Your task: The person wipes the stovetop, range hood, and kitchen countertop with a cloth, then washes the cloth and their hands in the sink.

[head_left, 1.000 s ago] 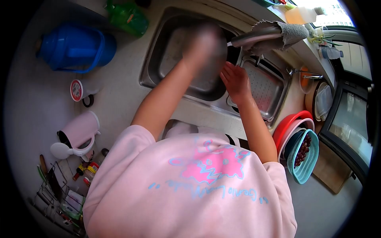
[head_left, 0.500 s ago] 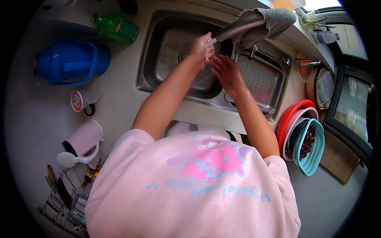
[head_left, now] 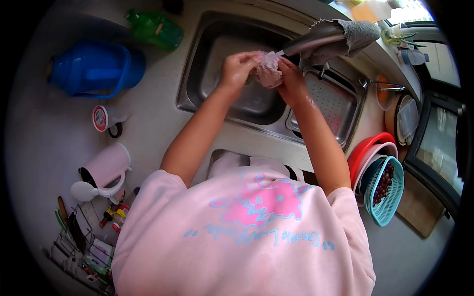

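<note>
Over the rectangular stainless-steel sink (head_left: 212,64), your left fingers (head_left: 251,58) and right fingers (head_left: 288,68) pinch the crumpled, pale pink, cloth-like wad (head_left: 269,73), nearly closed; this apparent rinsing step calls for an even two-handed squeeze.

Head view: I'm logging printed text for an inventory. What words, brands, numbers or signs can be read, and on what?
"Genio L…", on the pink top; the rest is too faint and creased to read.
Green bottle: label too small to read.
White container with a red-rimmed label: print too small.
No other text can be made out.
</note>
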The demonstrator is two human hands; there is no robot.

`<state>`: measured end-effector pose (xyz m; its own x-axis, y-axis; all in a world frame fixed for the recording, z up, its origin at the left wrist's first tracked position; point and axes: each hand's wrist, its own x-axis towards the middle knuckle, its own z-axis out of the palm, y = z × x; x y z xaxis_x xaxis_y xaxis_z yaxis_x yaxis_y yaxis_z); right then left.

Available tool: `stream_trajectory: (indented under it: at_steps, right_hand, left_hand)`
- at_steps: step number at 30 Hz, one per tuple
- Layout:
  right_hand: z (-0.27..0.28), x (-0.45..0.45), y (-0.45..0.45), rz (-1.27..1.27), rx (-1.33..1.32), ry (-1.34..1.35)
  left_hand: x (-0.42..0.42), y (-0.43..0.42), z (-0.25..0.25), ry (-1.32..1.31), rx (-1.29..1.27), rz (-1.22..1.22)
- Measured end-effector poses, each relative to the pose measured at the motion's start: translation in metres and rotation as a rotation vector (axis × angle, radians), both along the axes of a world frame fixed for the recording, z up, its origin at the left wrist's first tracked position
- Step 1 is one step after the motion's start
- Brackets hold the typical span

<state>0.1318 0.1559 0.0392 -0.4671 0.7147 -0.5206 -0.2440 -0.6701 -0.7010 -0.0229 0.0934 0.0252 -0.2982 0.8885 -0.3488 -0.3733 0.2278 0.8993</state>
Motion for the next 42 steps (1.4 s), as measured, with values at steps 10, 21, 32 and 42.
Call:
stream_trajectory:
  at_steps: [10,21,32,42]
  right_hand:
    - [0.009,0.004,0.003,0.174,0.666,-0.34]
    - [0.05,0.01,0.015,0.371,0.342,-0.235]
    - [0.044,0.011,0.017,0.201,0.856,-0.362]
    - [0.06,0.013,0.012,0.172,0.678,-0.357]
  left_hand:
    - [-0.013,0.012,0.024,0.468,0.211,-0.089]
    - [-0.035,0.022,0.057,0.423,0.282,-0.203]
    - [-0.036,0.011,0.075,0.564,0.322,-0.449]
    - [-0.036,0.015,0.054,1.127,0.329,-0.378]
